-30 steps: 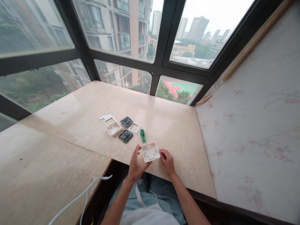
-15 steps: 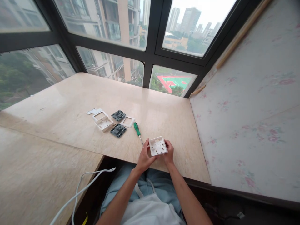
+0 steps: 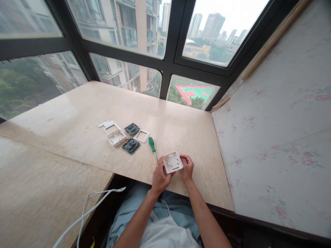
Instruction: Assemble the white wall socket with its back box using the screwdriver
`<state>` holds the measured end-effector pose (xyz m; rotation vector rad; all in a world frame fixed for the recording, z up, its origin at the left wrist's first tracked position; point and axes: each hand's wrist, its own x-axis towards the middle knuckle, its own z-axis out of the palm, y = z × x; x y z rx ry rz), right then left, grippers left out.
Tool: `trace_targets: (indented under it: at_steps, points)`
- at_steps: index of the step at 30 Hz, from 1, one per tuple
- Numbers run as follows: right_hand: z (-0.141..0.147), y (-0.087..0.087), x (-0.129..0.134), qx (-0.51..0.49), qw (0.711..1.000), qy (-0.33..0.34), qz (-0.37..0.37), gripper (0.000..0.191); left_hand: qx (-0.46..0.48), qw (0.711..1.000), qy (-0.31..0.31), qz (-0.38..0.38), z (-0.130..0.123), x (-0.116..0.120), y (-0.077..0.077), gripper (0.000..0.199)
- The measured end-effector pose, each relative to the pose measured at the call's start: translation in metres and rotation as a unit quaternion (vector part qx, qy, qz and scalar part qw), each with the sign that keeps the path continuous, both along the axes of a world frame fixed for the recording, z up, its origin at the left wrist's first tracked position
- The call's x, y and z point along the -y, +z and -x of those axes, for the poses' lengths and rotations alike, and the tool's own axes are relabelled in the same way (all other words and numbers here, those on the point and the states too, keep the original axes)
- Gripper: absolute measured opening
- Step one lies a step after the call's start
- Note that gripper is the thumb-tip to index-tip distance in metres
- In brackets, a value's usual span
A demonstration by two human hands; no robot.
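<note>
A square white switch back box (image 3: pixel 173 162), its hollow side facing up, is held just over the front of the stone ledge. My left hand (image 3: pixel 160 176) is closed around its left side, thumb along the near edge. My right hand (image 3: pixel 188 167) has curled fingers against the right edge of the box; part of the grip is hidden. Left of the box lies a screwdriver (image 3: pixel 151 144) with a green handle, its tip hidden near my left hand.
Further left lie a second white back box (image 3: pixel 116 137), two dark grey switch modules (image 3: pixel 131 128) (image 3: pixel 131 146), a white frame (image 3: pixel 142 136) and other white cover pieces (image 3: pixel 105 123). A white cable (image 3: pixel 85 215) hangs over the ledge's near left edge. Windows and a papered wall (image 3: pixel 274 137) border the ledge.
The back box has tilted and shifted slightly left in my hands. My right hand has moved a little along its right edge. The view has shifted slightly.
</note>
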<state>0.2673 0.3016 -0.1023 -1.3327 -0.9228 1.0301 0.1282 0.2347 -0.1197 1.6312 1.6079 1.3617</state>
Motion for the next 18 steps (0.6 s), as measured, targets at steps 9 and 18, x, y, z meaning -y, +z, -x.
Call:
trace_targets:
  at_steps: [9,18]
  points:
    - [0.0002,-0.0013,-0.0003,-0.001,1.000,0.012,0.005,0.025,-0.035,0.998,0.007,-0.059,0.0029,-0.0031,-0.0007,0.084]
    - [0.0001,-0.0010,-0.0005,-0.017,1.000,0.007,0.016,0.024,0.014,1.000,-0.009,-0.014,0.0038,-0.0035,-0.0042,0.085]
